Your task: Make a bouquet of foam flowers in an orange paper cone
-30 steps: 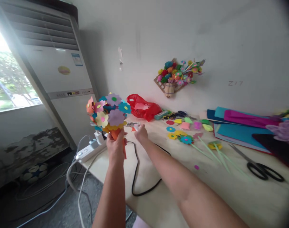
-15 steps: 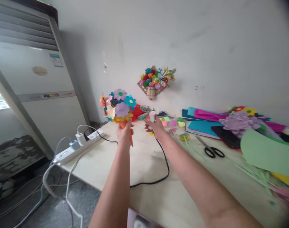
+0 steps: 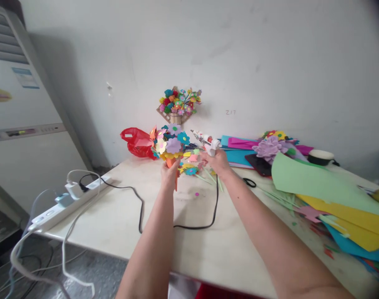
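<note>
My left hand [image 3: 170, 174] is closed around the orange cone at the base of a felt flower bouquet [image 3: 172, 145], holding it upright above the table. Its blooms are purple, blue, cream, pink and orange, with a yellow frill under them. To the right, my right hand [image 3: 219, 162] grips a white hot glue gun [image 3: 210, 145], whose nozzle points up and left toward the flowers but stays apart from them. A black cord [image 3: 195, 227] hangs from the gun and loops over the table. Small cut felt flowers [image 3: 191, 170] lie behind and between my hands.
A red plastic bag [image 3: 136, 142] lies behind the bouquet. At left, a power strip [image 3: 74, 199] with plugs sits on the table edge. Felt sheets [image 3: 326, 187], a large purple flower [image 3: 270, 148] and partly hidden scissors [image 3: 249, 182] lie right. A flower decoration [image 3: 178, 104] hangs on the wall.
My view has turned right. The glue gun has been raised and its nozzle now shows clearly, pointing up-left. The bouquet stays upright in my left hand, and more of the red bag shows.
</note>
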Demonstrator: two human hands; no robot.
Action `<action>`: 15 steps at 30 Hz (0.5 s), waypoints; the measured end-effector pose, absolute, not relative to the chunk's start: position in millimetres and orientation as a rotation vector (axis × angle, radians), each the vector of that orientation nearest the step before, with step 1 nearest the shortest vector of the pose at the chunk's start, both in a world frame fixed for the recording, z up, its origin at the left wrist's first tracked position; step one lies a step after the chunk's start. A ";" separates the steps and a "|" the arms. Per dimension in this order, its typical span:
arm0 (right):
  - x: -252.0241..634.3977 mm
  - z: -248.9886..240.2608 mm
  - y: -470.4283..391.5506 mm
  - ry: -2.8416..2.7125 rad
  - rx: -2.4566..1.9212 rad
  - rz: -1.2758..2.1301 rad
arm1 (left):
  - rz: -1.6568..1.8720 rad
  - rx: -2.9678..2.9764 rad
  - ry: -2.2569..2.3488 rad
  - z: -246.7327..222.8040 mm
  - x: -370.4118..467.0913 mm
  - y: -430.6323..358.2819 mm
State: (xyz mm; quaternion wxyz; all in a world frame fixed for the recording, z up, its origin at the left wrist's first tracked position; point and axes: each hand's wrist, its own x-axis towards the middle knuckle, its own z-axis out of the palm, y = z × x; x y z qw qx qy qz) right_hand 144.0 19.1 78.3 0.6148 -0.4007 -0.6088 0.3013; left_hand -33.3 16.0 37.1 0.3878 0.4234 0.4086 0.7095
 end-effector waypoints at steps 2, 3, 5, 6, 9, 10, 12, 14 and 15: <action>150.5 80.4 11.4 -1.428 -0.870 0.772 | 1.789 1.085 1.065 34.1 -31.5 15.6; 152.6 82.6 6.6 -1.445 -0.840 0.817 | 1.782 1.083 1.086 32.5 -31.3 14.9; 155.3 88.9 -3.4 -1.492 -0.812 0.897 | 1.767 1.081 1.146 29.9 -31.9 12.9; 156.1 92.5 -7.9 -1.525 -0.805 0.923 | 1.762 1.081 1.177 28.9 -32.7 11.7; 157.0 101.6 -17.4 -1.658 -0.809 0.953 | 1.753 1.086 1.258 26.9 -36.2 8.7; 156.7 103.4 -19.0 -1.699 -0.818 0.953 | 1.753 1.084 1.273 26.4 -37.5 8.0; 155.1 105.1 -20.6 -1.753 -0.836 0.949 | 1.755 1.074 1.295 25.5 -39.8 7.4; 152.6 105.0 -21.0 -1.783 -0.846 0.938 | 1.763 1.058 1.311 24.5 -41.4 7.4; 151.2 104.8 -21.3 -1.793 -0.849 0.926 | 1.768 1.051 1.320 24.0 -42.0 7.4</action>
